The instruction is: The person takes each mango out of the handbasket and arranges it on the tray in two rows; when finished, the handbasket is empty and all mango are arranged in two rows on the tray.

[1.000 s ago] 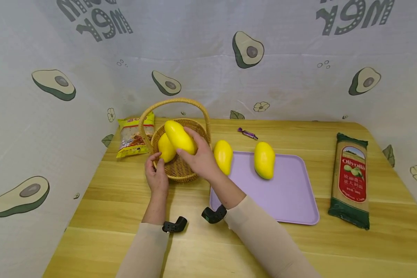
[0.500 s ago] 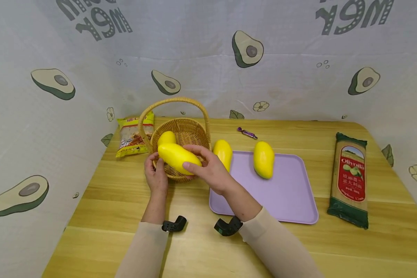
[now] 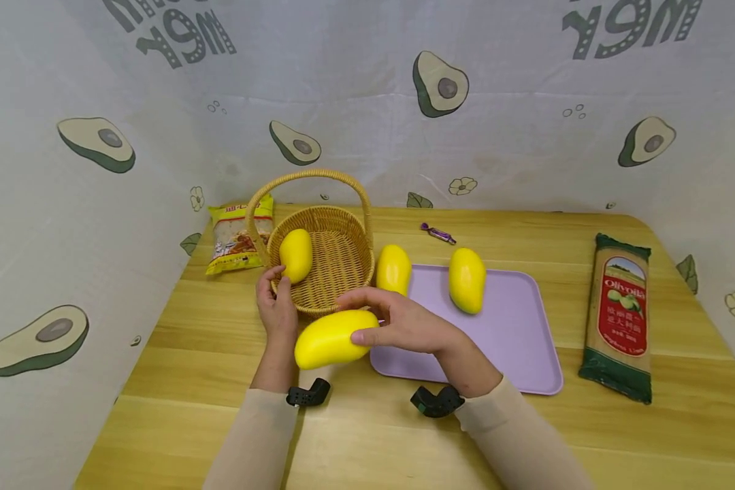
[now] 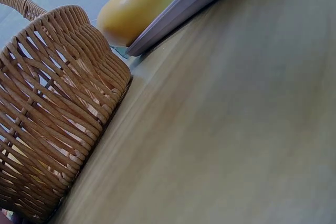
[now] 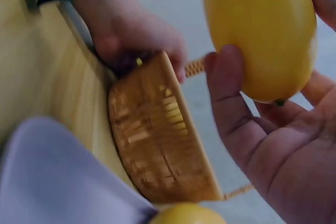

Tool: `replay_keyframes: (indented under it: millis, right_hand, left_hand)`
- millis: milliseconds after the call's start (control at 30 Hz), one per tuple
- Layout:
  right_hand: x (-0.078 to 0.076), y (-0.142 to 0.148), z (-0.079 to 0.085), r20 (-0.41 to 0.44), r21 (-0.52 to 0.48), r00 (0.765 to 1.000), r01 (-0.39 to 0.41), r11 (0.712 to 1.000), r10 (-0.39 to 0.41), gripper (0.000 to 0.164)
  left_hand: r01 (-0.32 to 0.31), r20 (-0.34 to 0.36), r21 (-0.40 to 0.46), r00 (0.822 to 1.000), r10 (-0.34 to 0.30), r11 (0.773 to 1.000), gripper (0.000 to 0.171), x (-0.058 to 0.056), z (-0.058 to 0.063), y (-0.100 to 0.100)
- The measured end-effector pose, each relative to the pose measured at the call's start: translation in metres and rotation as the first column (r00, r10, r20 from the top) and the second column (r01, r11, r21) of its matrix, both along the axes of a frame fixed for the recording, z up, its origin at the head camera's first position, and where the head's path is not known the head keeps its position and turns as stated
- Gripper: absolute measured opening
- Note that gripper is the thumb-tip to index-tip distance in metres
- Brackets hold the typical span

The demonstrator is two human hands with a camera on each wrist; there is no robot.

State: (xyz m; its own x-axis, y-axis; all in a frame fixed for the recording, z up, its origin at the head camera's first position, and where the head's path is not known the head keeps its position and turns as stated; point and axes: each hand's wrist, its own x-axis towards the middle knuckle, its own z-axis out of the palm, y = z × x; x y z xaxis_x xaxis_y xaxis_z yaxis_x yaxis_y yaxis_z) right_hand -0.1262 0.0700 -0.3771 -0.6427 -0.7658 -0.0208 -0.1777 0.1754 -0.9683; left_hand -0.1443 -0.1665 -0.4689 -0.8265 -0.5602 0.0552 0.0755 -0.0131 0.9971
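My right hand (image 3: 410,320) holds a yellow mango (image 3: 331,338) between thumb and fingers, above the table in front of the basket. The right wrist view shows the fruit (image 5: 260,30) close up, its dark stem end pointing down. My left hand (image 3: 277,306) grips the near left rim of a wicker basket (image 3: 339,262) with an arched handle. Inside, against the left wall, lies another mango (image 3: 297,255). One more mango (image 3: 394,269) leans at the left edge of a lilac tray (image 3: 496,347), and another mango (image 3: 467,280) lies on its back part.
A yellow snack bag (image 3: 235,238) lies behind the basket's left side. Behind the tray is a purple wrapped candy (image 3: 438,233). A pack of spaghetti (image 3: 618,316) lies to the tray's right. A printed curtain (image 3: 367,122) closes off the back and sides.
My right hand has lifted the mango out over the basket's near rim, bringing it toward me and slightly right. The left hand stays at the rim; the other mangoes have not moved.
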Motion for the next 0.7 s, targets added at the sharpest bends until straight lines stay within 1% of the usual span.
replay_keyframes:
  millis: [100, 267, 400, 533, 633, 700]
  right_hand:
    - [-0.003, 0.017, 0.001, 0.009, 0.058, 0.999, -0.033, 0.998, 0.032, 0.055]
    - [-0.012, 0.045, 0.001, 0.012, 0.090, 0.999, -0.030, 0.995, 0.029, 0.052]
    - [-0.020, 0.064, -0.001, 0.028, 0.094, 0.999, 0.019, 0.995, -0.022, 0.054]
    - [-0.024, 0.078, -0.004, 0.029, 0.119, 0.995, 0.092, 0.989, -0.096, 0.058]
    - [-0.026, 0.084, -0.005, 0.055, 0.108, 0.990, 0.125, 0.986, -0.132, 0.058]
    - [-0.027, 0.085, -0.006, 0.070, 0.087, 0.987, 0.135, 0.987, -0.141, 0.056]
  left_hand:
    - [0.008, 0.000, -0.010, 1.000, -0.008, 1.000, 0.027, -0.001, -0.001, -0.001]
    - [0.009, 0.000, 0.002, 1.000, -0.009, 1.000, 0.027, -0.002, -0.001, -0.001]
    - [0.009, 0.002, 0.019, 1.000, -0.010, 1.000, 0.026, -0.002, -0.002, -0.001]
    - [0.013, 0.002, 0.024, 1.000, -0.013, 1.000, 0.027, -0.002, -0.002, -0.001]
    - [0.016, 0.001, 0.024, 1.000, -0.016, 1.000, 0.027, -0.002, -0.002, -0.001]
    - [0.016, -0.003, 0.027, 1.000, -0.016, 0.999, 0.027, -0.001, -0.002, -0.001]
